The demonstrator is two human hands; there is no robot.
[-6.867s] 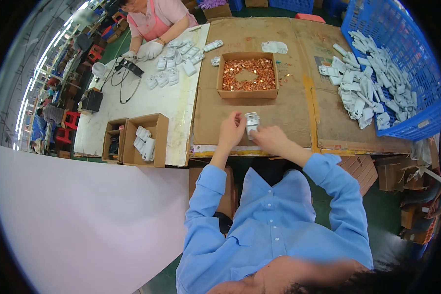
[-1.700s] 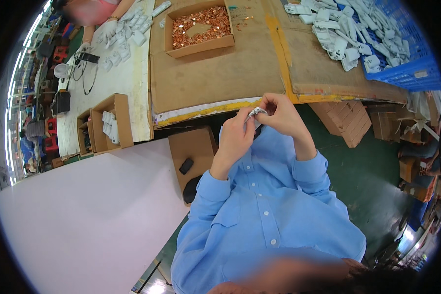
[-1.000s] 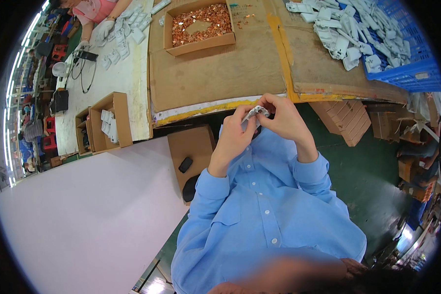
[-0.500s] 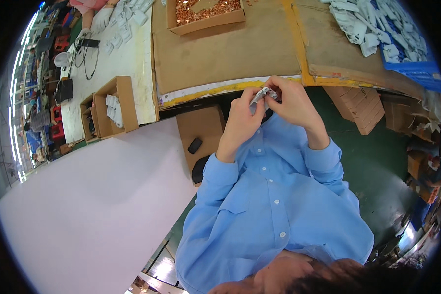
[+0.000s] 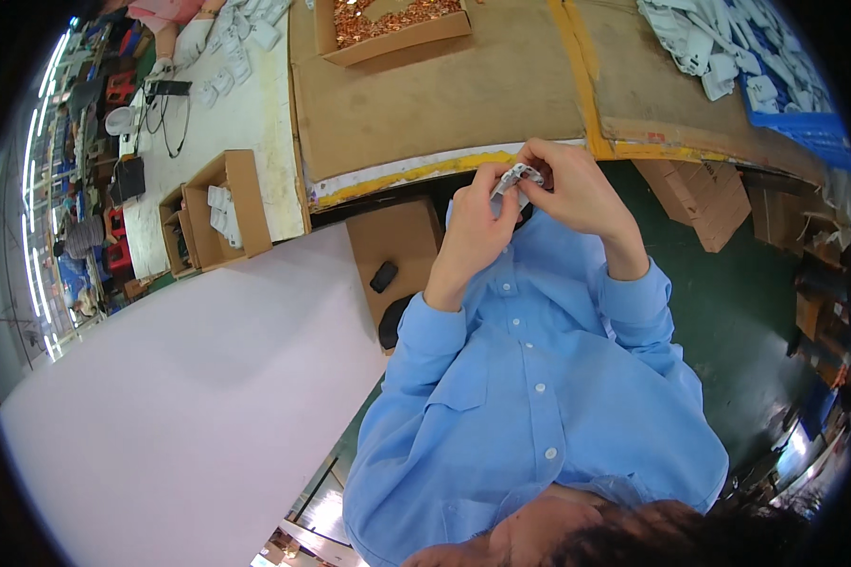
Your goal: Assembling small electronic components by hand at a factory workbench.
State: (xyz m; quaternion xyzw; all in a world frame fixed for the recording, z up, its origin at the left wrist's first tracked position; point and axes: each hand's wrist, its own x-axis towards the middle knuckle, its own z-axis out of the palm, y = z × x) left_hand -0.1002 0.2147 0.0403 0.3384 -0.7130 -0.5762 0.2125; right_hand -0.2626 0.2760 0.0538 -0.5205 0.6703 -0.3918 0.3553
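Brown cardboard sheeting covers the bench (image 5: 435, 109) ahead of your hands, with a strip of yellow tape along its near edge. Seven seconds ago you had the small white plastic part (image 5: 517, 174) out over that cardboard; now it is raised off the surface, held just in front of your chest by the bench edge. Your left hand (image 5: 482, 219) is closed on its near-left side, thumb and fingers pinching it, while your right hand (image 5: 577, 194) has thumb and forefinger pressed to its other end. That grip looks much as it did half a second ago, so the work appears to be all in your fingertips, though its detail is too small to read. Beyond your left hand sits a shallow brown cardboard box of copper-coloured metal bits (image 5: 397, 43); beyond your right, a blue plastic crate (image 5: 804, 132) with heaped white plastic pieces (image 5: 719, 77).
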